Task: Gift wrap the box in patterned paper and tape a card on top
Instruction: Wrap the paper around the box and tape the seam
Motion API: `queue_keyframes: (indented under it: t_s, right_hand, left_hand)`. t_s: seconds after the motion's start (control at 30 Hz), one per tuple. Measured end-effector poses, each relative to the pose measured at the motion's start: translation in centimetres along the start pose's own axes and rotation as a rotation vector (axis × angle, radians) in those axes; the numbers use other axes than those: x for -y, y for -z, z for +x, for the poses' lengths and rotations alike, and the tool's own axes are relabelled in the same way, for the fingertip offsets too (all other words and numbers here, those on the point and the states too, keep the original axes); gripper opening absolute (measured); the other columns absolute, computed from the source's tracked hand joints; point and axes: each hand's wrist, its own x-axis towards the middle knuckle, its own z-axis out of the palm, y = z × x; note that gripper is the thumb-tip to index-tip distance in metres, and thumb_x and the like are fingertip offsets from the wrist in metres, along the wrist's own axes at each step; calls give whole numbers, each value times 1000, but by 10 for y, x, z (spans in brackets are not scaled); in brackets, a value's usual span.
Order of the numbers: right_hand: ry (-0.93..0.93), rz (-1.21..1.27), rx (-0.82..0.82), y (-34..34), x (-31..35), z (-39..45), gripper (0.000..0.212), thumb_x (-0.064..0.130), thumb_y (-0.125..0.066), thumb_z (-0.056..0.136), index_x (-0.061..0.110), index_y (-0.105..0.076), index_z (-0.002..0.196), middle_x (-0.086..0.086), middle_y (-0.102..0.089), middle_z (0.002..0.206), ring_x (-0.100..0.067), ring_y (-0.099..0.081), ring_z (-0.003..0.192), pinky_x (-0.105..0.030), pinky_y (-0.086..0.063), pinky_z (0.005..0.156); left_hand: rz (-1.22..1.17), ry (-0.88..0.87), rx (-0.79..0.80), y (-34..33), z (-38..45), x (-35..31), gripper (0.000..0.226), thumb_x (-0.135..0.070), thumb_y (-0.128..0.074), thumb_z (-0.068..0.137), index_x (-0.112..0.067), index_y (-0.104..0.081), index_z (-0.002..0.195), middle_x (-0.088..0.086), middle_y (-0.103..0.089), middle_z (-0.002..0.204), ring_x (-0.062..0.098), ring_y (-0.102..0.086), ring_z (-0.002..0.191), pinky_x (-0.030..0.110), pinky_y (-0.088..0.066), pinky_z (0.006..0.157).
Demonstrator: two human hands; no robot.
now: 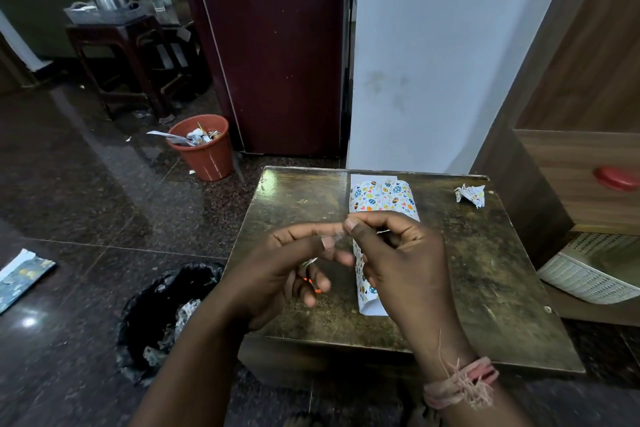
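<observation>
Both hands raised over table (301,191), w/ tape strip (334,236) pinched between them. Left hand (294,267) thumb + forefinger nip one end; orange-handled item under palm, prob. scissors. Right hand (398,253) fingers curled, pinching other end. Wrapped box (381,198) lies just behind hands at table centre, ends unsealed, likely awaiting tape. No card seen. No legible writing.

A low, worn, dark-topped table (301,198) carries the box wrapped in egg-patterned paper (381,199) — lying lengthwise near the middle, white paper edges showing at both ends; a crumpled scrap of paper (471,195) lies well apart, near the far right corner.
</observation>
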Motion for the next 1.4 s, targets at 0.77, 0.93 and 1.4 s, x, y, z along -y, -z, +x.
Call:
queue_keyframes:
  t_s: [0.77, 0.93, 1.4]
  right_hand:
    - [0, -1195, 272, -69, -14, -43, 20, 22, -49, 102, 15, -68, 103, -6, -72, 107, -25, -70, 100, -36, -52, 78]
    - [-115, -1220, 254, -74, -8, -41, 17, 17, -52, 101, 13, -69, 99, -6, -72, 107, -26, -70, 102, -35, -53, 76]
    - [-224, -608, 233, -43, 18, -25, 39, 38, -63, 95, 12, -61, 66, 4, -57, 53, -12, -56, 52, -30, -40, 56]
  left_hand:
    - [-259, 142, -208, 45, -9, -2, 40, -15, -62, 89, -6, -71, 128, 0, -54, 83, 2, -35, 51, 11, -29, 37]
    - [-196, 126, -98, 46, -14, -3, 48, -18, -79, 75, -7, -75, 122, -2, -53, 82, 2, -38, 54, 10, -31, 43]
    - [-518, 32, 30, 61, -13, -10, 73, -17, -91, 68, 0, -64, 134, 2, -53, 87, 3, -41, 57, 12, -40, 40]
